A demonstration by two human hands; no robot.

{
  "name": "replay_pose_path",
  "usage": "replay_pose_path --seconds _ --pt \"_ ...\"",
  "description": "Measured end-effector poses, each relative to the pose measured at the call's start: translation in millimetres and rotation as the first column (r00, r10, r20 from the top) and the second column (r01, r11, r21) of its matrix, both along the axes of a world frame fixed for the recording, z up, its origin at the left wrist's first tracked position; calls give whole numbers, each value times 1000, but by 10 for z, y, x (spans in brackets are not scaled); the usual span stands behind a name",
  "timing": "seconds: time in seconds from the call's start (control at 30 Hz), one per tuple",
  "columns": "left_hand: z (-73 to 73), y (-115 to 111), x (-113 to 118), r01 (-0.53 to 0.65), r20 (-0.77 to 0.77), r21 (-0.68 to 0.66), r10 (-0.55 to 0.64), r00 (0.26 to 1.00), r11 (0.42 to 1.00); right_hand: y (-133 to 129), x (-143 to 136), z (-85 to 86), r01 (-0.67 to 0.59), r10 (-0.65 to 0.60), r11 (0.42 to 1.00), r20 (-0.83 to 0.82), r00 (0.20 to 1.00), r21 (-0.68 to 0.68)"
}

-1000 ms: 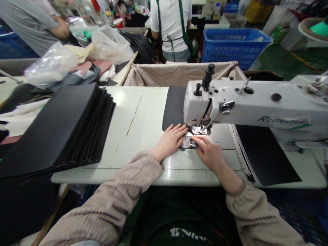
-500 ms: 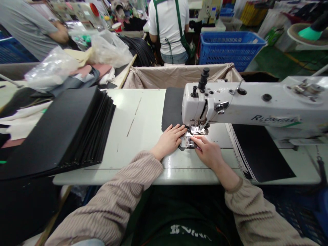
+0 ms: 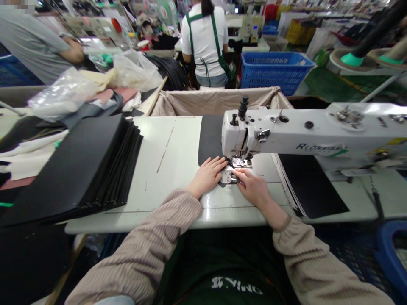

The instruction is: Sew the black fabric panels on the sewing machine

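A white sewing machine [image 3: 286, 131] stands on the pale table [image 3: 159, 148], its needle area near both hands. Beneath and left of the machine head lies a dark grey piece [image 3: 210, 140]. My left hand [image 3: 208, 174] rests flat with fingers spread at the near edge of that piece, left of the presser foot. Just right of it, my right hand [image 3: 254, 188] has its fingers bent together at the metal plate in front of the foot; what they grip is too small to make out. A thick stack of black panels [image 3: 79, 165] lies on the left.
More black panels [image 3: 311, 186] lie right of the needle, under the machine arm. Behind the table are a fabric-lined bin [image 3: 216, 101], a blue crate [image 3: 275, 70] and a person [image 3: 205, 42] facing away. Another person's arm [image 3: 71, 51] shows at the upper left, beyond plastic bags [image 3: 63, 91].
The camera view has shifted a little, so the scene sits lower and the machine farther left. Both hands keep nearly the same place beside the needle.
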State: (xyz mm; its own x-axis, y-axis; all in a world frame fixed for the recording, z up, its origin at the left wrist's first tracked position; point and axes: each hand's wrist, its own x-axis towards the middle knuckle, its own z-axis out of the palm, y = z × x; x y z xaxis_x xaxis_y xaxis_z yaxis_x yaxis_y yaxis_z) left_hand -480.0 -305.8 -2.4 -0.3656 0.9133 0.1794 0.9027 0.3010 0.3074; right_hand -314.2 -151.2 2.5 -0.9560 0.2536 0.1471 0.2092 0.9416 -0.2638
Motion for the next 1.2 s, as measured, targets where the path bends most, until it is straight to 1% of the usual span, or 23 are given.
replay_pose_path --seconds 0.13,0.23,0.27,0.33,0.37,0.43,0.53,0.57,0.63,0.67,0.7,0.77,0.8,0.87,0.97,1.03,1.07,1.13,1.2 --pt "-20 47 -8 -54 -9 56 55 998 997 -9 3 21 1 -1 1000 -16 1000 -1" --pt "43 88 -15 -127 -18 77 129 991 989 -18 13 52 -6 6 1000 -32 999 -1" --pt "82 78 -12 -165 -25 85 168 985 983 -22 17 64 -7 7 1000 -36 999 -1" --pt "167 -24 19 -299 -50 93 304 951 950 -30 26 85 -2 2 1000 -41 999 -3" --pt "203 -126 56 -372 -66 91 379 923 924 -33 31 93 1 -1 1000 -42 999 -4" --pt "240 -441 189 -497 -99 78 503 859 864 -34 41 103 5 -5 1000 -44 999 -13" --pt "195 -1112 505 -568 -131 86 575 808 818 -25 58 101 4 -7 999 -63 998 -45" --pt "166 -1349 615 -569 -125 89 576 808 818 -20 63 98 4 -8 998 -77 997 -62" --pt "116 -1766 797 -523 -61 63 526 848 850 -8 65 92 9 -21 994 -112 993 -106" --pt "103 -1926 859 -485 -12 33 486 874 874 -1 64 92 16 -34 991 -131 991 -130" --pt "99 -2042 897 -439 38 10 439 898 898 7 61 94 25 -49 988 -150 987 -156" --pt "121 -2141 911 -338 124 -19 338 933 941 25 66 109 41 -80 978 -187 979 -205" --pt "146 -2128 896 -291 152 -23 291 944 956 34 80 121 46 -93 973 -202 975 -224" --pt "214 -2009 853 -223 178 -27 225 958 974 53 150 154 46 -105 966 -224 969 -253" --pt "330 -1671 868 -197 151 0 195 969 980 63 394 211 81 -146 953 -209 967 -293" --pt "381 -1377 981 -165 129 35 159 979 986 44 633 238 161 -226 933 -176 958 -323" --pt "389 -1215 1066 -130 122 49 124 985 990 25 761 244 206 -271 919 -159 949 -335" --pt "370 -879 1265 -31 109 60 24 994 998 -28 1011 241 272 -337 892 -130 933 -361" --pt "311 -561 1456 49 80 44 -52 995 998 -91 1230 221 308 -371 870 -99 923 -386"
